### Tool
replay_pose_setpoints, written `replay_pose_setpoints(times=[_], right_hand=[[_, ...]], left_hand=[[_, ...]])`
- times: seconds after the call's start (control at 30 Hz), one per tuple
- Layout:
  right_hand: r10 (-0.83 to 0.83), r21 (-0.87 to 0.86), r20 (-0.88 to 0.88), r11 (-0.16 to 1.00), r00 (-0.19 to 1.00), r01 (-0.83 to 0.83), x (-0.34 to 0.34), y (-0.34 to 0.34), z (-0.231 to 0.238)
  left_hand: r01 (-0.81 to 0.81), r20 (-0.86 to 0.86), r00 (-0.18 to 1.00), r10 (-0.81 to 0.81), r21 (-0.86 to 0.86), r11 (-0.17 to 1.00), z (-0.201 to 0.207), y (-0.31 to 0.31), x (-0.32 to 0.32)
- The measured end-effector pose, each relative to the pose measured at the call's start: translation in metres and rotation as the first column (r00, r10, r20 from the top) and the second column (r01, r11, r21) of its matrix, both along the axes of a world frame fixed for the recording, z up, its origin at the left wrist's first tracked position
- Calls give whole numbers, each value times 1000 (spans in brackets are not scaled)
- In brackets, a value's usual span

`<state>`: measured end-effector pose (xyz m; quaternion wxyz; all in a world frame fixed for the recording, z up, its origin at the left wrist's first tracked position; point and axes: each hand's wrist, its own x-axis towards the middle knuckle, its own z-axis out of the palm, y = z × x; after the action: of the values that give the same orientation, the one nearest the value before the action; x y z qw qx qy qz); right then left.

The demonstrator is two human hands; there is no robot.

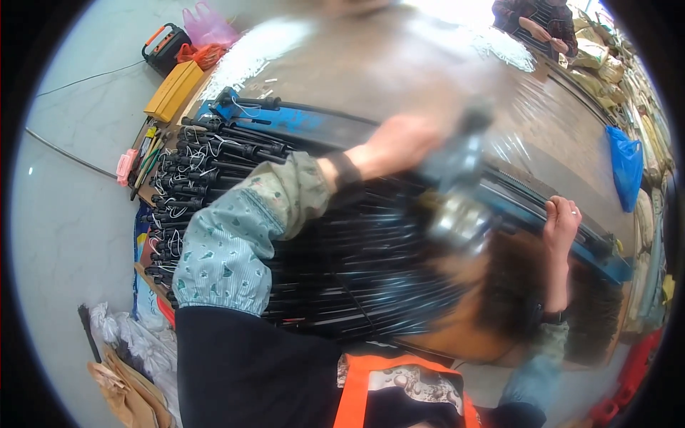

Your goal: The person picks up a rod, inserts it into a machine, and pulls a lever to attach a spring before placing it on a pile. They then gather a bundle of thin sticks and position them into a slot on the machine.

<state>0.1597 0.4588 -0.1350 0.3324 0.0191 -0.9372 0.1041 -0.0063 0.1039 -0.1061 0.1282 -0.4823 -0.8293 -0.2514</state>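
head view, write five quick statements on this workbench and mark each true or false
1. The yellow box sits beyond the black rods, at upper left. True.
2. The blue plastic bag is at the left. False: the bag is at the right.
3. The right hand wears a glove. False: it is bare.
4. Another person is at the top right. True.
5. The left hand has a black band at its wrist. True.
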Motion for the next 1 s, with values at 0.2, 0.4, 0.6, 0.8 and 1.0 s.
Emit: replay_pose_setpoints(times=[0.2, 0.4, 0.6, 0.8, 1.0], right_hand=[[-26, 101, -18, 994, 1000, 28, 11, 11, -2], [98, 157, -35, 983, 995, -92, 22, -65, 18], [74, -17, -12, 997, 997, -74, 49, -84, 1], [156, -206, 48, 968, 987, -143, 38, -82, -14], [316, -416, -11, 861, 949, -291, 24, -74, -27]], left_hand=[[75, -19, 997, -73, 129, 989, -12, 3, -9], [-98, -39, 995, 94, -118, 988, -10, -5, -13], [-149, -59, 988, 139, -216, 965, -12, 16, -16], [-132, -68, 990, 121, -182, 974, -12, 18, -3], [-148, -170, 978, 123, -139, 979, -17, 15, -2]])
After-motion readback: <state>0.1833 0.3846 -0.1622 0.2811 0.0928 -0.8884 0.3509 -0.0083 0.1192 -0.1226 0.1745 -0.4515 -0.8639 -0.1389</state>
